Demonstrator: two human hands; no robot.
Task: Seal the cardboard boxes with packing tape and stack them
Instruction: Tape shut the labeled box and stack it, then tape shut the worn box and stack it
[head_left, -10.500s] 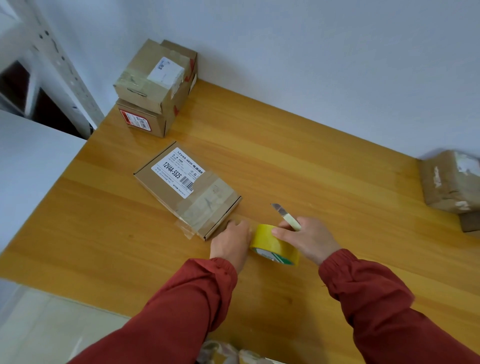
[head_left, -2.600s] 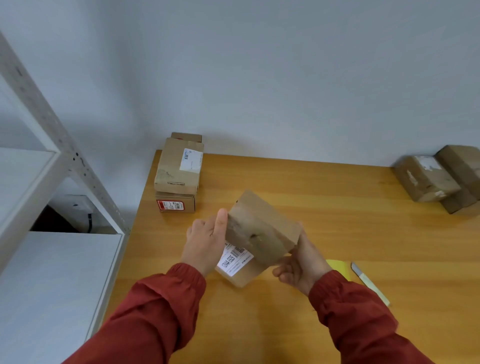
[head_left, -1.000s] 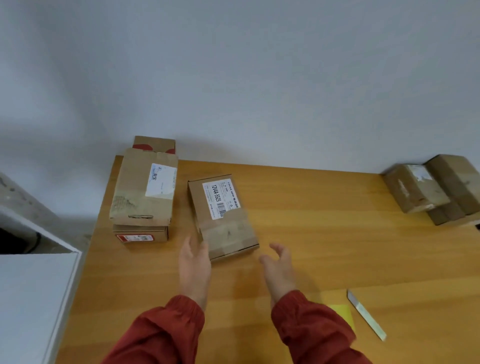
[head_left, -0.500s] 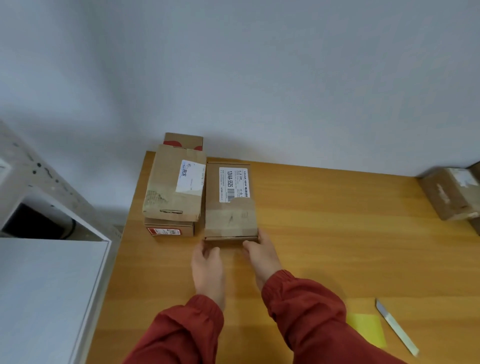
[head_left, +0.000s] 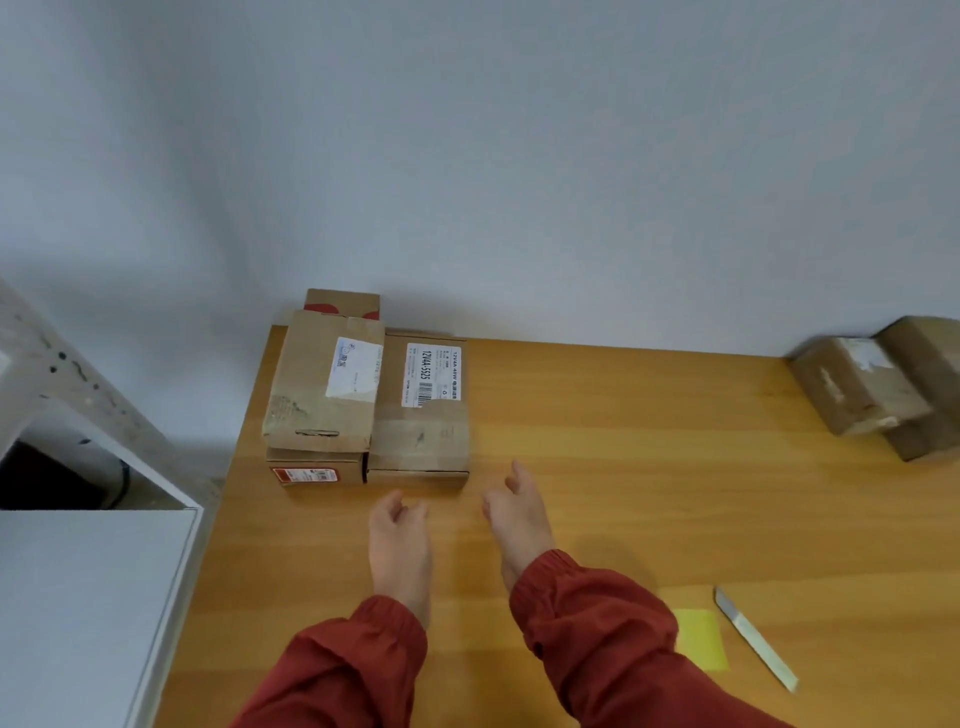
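A flat taped cardboard box with a white barcode label lies at the table's back left, tight against a stack of two boxes: a brown one with a white label on top of a box with red print. My left hand and my right hand hover just in front of the flat box, fingers loosely curled, touching nothing. The yellow tape roll lies at the front right, partly behind my right sleeve. Beside it is a box cutter.
Two more brown boxes sit at the back right by the wall. The wooden table ends at its left edge next to a white shelf surface and a grey metal upright.
Both hands have let go of the flat box and drawn back toward me. The box now rests against the stack by the wall.
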